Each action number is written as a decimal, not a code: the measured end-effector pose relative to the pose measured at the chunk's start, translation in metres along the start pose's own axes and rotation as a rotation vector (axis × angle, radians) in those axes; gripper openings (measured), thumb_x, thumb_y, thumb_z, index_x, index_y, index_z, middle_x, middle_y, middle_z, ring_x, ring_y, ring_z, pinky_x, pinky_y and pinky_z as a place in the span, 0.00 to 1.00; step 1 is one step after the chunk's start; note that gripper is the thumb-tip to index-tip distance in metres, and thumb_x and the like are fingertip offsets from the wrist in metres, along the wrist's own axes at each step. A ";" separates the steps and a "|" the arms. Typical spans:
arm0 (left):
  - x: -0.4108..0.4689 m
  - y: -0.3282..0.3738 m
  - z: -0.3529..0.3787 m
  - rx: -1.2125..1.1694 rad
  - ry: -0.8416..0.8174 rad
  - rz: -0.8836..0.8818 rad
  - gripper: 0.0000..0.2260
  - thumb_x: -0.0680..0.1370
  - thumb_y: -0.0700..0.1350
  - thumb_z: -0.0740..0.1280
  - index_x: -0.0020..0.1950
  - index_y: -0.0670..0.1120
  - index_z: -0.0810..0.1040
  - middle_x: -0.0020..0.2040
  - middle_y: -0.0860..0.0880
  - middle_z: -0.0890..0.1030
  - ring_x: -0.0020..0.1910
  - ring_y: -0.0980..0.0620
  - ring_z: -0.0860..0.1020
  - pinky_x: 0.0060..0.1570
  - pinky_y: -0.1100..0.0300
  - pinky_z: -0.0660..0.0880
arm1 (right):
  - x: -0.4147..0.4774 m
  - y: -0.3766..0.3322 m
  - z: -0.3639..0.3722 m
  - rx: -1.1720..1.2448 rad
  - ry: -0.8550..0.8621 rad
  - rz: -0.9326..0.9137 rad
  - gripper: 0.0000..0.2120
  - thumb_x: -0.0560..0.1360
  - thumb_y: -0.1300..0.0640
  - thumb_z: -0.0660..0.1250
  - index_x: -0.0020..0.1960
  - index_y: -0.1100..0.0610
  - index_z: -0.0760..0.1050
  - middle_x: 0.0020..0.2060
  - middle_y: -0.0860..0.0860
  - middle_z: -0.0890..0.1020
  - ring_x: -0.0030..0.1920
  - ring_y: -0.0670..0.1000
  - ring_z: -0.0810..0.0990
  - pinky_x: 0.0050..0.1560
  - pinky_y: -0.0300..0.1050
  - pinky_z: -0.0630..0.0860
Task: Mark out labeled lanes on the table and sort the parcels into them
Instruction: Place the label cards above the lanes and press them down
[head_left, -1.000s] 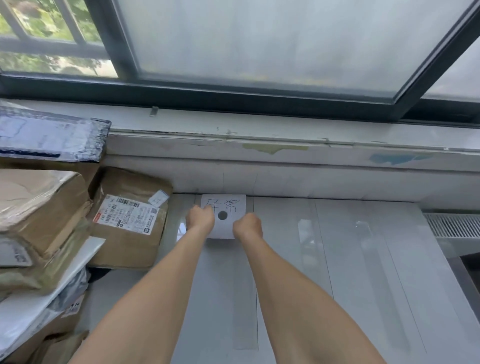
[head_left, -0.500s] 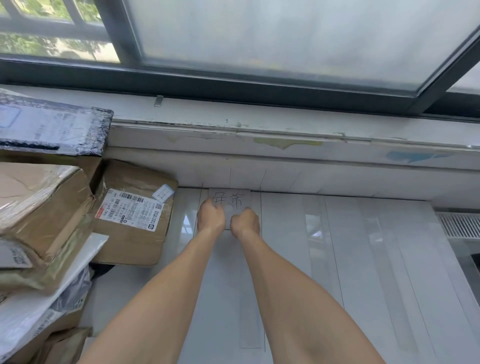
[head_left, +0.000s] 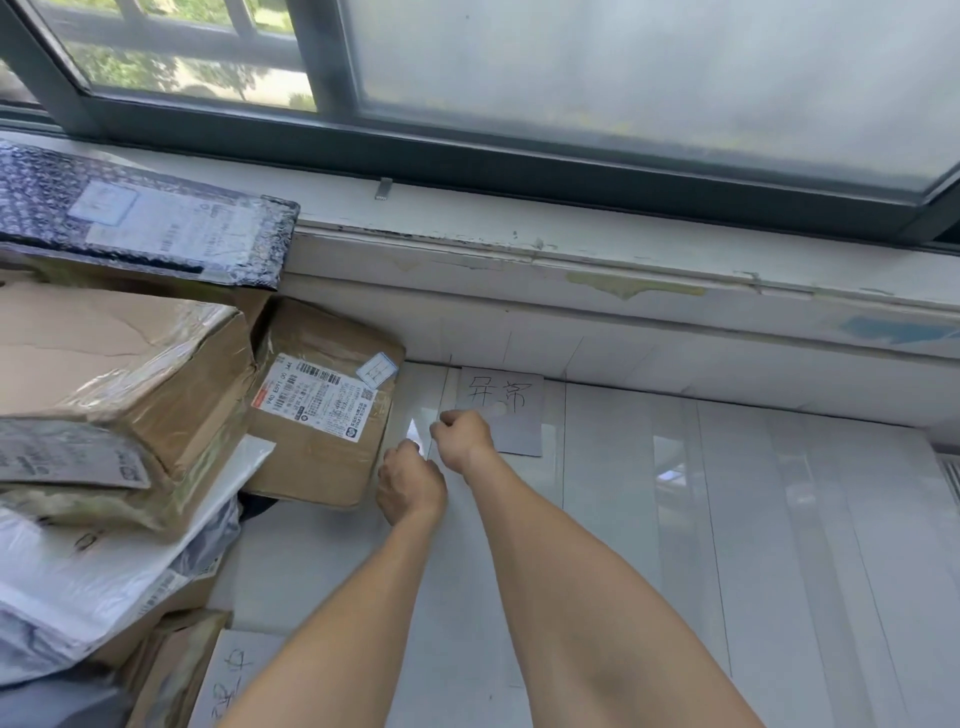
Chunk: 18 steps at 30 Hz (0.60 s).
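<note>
A white paper label (head_left: 511, 415) with handwritten characters lies flat at the far edge of the white table (head_left: 727, 519), against the wall. My right hand (head_left: 462, 436) is a curled fist at the label's lower left corner. My left hand (head_left: 410, 486), also curled, sits just left and nearer, beside a brown parcel with a shipping label (head_left: 322, 405). I see nothing held in either hand. Faint lane lines run along the table top.
A pile of parcels fills the left: a taped cardboard box (head_left: 119, 374), a dark bubble mailer (head_left: 145, 223) on top, white mailers (head_left: 104, 571) below. Another handwritten paper (head_left: 234, 680) lies at the bottom left. The window sill (head_left: 571, 249) rises behind; a vent (head_left: 950, 478) is at right.
Both hands have come off the label and moved left and nearer to me. The label stays flat at the far edge. My view has swung to the left.
</note>
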<state>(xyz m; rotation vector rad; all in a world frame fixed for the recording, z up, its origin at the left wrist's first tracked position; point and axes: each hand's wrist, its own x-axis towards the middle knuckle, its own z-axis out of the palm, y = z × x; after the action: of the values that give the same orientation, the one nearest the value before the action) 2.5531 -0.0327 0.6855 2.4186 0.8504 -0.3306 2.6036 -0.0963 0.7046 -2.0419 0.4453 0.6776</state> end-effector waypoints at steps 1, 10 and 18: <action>0.000 -0.001 0.000 -0.004 -0.005 -0.002 0.07 0.77 0.40 0.63 0.53 0.45 0.79 0.53 0.44 0.80 0.50 0.42 0.78 0.44 0.54 0.73 | 0.002 0.001 0.005 0.001 0.005 -0.003 0.12 0.77 0.62 0.60 0.35 0.56 0.73 0.33 0.52 0.75 0.36 0.54 0.72 0.39 0.44 0.69; -0.001 0.001 -0.008 -0.173 -0.018 -0.071 0.09 0.74 0.40 0.59 0.34 0.44 0.72 0.41 0.44 0.80 0.37 0.42 0.74 0.33 0.57 0.65 | 0.005 -0.002 0.021 -0.017 0.071 0.043 0.13 0.74 0.67 0.62 0.34 0.56 0.68 0.39 0.54 0.73 0.40 0.55 0.69 0.42 0.43 0.68; -0.004 0.002 -0.022 -0.403 -0.032 -0.192 0.16 0.68 0.46 0.54 0.37 0.39 0.78 0.40 0.39 0.82 0.42 0.37 0.79 0.46 0.43 0.77 | 0.005 -0.007 0.032 -0.032 0.102 0.026 0.13 0.74 0.69 0.61 0.55 0.66 0.80 0.51 0.59 0.83 0.54 0.61 0.81 0.54 0.51 0.78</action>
<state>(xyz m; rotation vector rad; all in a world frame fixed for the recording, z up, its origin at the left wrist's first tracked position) 2.5520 -0.0232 0.7062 1.9620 1.0288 -0.2407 2.6015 -0.0653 0.6920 -2.1111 0.5240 0.6009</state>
